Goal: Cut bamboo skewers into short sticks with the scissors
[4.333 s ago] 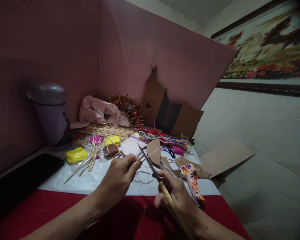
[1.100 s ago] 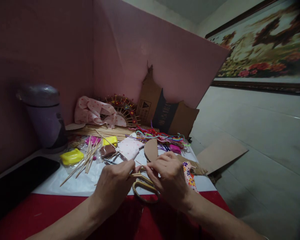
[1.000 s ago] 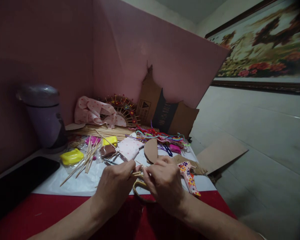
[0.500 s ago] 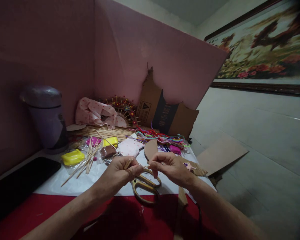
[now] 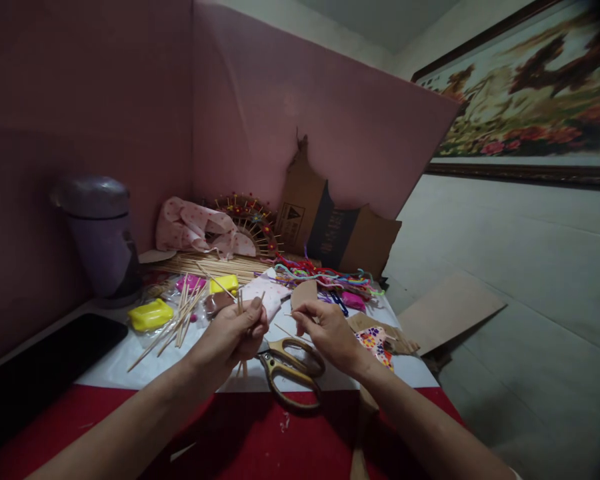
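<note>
My left hand [image 5: 243, 328] is closed around a few thin wooden sticks [image 5: 241, 303], whose ends poke out above and below the fist. To its right, my right hand [image 5: 330, 335] is pinched; a thin pale bit shows at its fingertips, too small to name. Between and below the hands lies a pair of scissors [image 5: 291, 385] with gold-coloured handles. A rounded cardboard piece [image 5: 305, 293] lies just behind my right hand. By my right wrist is a flower-patterned cloth piece [image 5: 374, 341]. More loose wooden sticks [image 5: 184, 313] are heaped left of my left hand.
Yellow clay packs [image 5: 151, 315], a purple tumbler [image 5: 103, 243] and a black phone [image 5: 55, 353] are on the left. Colourful pipe cleaners [image 5: 325, 272] lie at the back before torn cardboard [image 5: 300, 200]. White paper [image 5: 105, 367] covers part of the red table surface [image 5: 260, 440].
My hands, which met at the fingertips, have moved apart. My left hand has turned, so its sticks stand more upright. More of the flower-patterned cloth and the scissors shows.
</note>
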Demonstrator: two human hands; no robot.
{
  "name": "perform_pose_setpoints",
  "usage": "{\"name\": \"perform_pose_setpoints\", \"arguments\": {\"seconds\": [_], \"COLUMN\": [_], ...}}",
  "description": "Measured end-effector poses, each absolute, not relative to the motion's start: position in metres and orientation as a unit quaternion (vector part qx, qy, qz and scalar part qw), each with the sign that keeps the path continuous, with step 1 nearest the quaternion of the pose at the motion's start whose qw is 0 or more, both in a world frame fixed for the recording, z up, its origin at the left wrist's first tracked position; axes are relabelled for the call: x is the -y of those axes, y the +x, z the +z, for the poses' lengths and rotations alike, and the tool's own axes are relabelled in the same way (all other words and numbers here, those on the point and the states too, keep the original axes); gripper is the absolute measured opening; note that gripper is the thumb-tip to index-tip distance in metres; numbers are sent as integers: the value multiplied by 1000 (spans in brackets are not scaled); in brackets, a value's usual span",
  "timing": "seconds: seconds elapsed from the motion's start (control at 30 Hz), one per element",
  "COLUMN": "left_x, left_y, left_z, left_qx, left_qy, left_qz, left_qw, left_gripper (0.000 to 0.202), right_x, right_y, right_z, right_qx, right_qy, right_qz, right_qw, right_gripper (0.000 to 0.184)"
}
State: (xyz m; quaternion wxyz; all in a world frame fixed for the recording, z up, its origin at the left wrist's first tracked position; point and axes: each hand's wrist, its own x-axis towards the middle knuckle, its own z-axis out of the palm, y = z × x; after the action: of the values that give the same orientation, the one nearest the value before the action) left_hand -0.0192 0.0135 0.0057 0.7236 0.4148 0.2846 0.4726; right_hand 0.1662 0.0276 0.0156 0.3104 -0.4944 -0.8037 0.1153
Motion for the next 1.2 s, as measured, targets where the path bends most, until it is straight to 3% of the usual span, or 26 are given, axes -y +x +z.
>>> {"name": "perform_pose_setpoints", "arguments": {"seconds": [0.17, 0.33, 0.5, 0.87, 1.03, 1.2], "left_x": [-17, -19, -23, -17, -14, -14], "left_y": [-21, -21, -18, -3, 3, -1], "left_z": [4, 7, -1, -12, -16, -2], "left_qx": [-302, -333, -265, -164, -177, -269], "left_qy": [386, 312, 326, 326, 355, 365], "left_qz": [518, 573, 570, 524, 525, 559], "left_qw": [701, 681, 706, 769, 753, 694], "left_gripper": [36, 17, 16, 10, 17, 30], "right_x": [-44, -37, -20, -4, 0, -1], "right_y": [168, 163, 158, 151, 147, 150], "right_z": [-1, -10, -10, -19, -19, -21], "right_qx": [803, 812, 823, 843, 820, 784], "right_qy": [-492, -433, -385, -382, -412, -463], "right_qz": [46, -29, -2, 65, 157, 131], "right_qw": [334, 391, 417, 372, 365, 391], "right_gripper": [10, 8, 13, 19, 14, 20]}}
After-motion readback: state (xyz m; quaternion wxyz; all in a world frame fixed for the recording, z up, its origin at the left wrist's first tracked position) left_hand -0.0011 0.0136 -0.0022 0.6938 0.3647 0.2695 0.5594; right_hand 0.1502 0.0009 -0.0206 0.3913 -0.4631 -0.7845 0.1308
